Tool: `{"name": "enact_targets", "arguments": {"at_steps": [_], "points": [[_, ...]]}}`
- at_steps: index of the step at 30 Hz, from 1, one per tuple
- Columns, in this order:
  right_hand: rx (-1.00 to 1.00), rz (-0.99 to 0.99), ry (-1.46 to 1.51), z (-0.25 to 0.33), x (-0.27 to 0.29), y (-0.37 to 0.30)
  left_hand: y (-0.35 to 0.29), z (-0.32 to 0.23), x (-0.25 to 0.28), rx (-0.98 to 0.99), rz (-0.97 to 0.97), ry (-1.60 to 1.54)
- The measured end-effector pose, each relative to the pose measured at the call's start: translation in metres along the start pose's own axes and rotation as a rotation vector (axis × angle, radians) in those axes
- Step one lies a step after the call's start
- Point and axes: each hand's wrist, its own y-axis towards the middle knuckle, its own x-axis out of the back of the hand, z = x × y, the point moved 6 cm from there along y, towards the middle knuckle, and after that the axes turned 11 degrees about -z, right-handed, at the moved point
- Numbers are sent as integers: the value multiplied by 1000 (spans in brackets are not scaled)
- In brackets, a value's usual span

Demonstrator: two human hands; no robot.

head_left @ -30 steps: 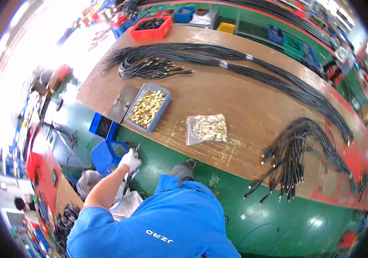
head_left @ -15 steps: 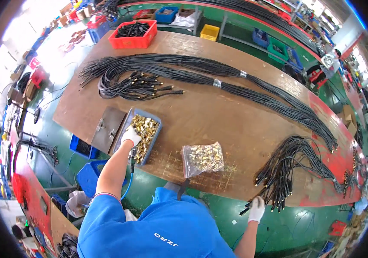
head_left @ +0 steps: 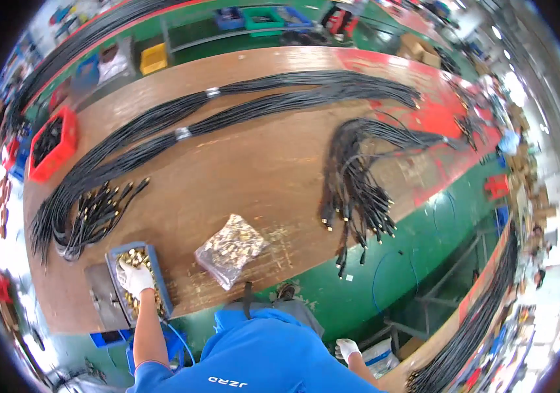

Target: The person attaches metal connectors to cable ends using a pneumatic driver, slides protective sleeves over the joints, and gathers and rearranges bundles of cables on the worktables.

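Note:
My left hand [head_left: 134, 276], in a white glove, is down among small brass fittings [head_left: 137, 254] in a blue-grey tray [head_left: 164, 295]. Its fingers are bent over the pieces; their tips are hidden, so what they grip cannot be made out. My right hand [head_left: 346, 349], also gloved, is low beside my body, past the table edge. Its fingers look loosely apart with nothing visible in them. A clear bag of metal fittings [head_left: 233, 249] lies between the tray and a fanned bundle of black cables [head_left: 352, 177].
Long tied black cables [head_left: 253, 116] arch across the table [head_left: 280, 170]. A red crate [head_left: 54, 144] sits at its far left. A metal plate [head_left: 100, 291] adjoins the tray, and a blue hose [head_left: 181, 340] hangs nearby. More cables [head_left: 473, 321] lie on a bench at lower right.
The view has swung to the right. My right hand has left the loose cable ends and come back near my side. My left hand stays in the tray of brass fittings.

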Motion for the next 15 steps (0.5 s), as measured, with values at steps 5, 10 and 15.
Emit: {"name": "enact_targets", "arguments": {"at_steps": [5, 10, 15], "points": [[95, 50, 166, 26, -6, 26, -56, -142, 29, -324, 105, -300], [478, 34, 191, 77, 25, 86, -194, -296, 111, -540, 312, -515], [545, -51, 324, 73, 97, 131, -356, -344, 98, -765, 338, -575]]}}
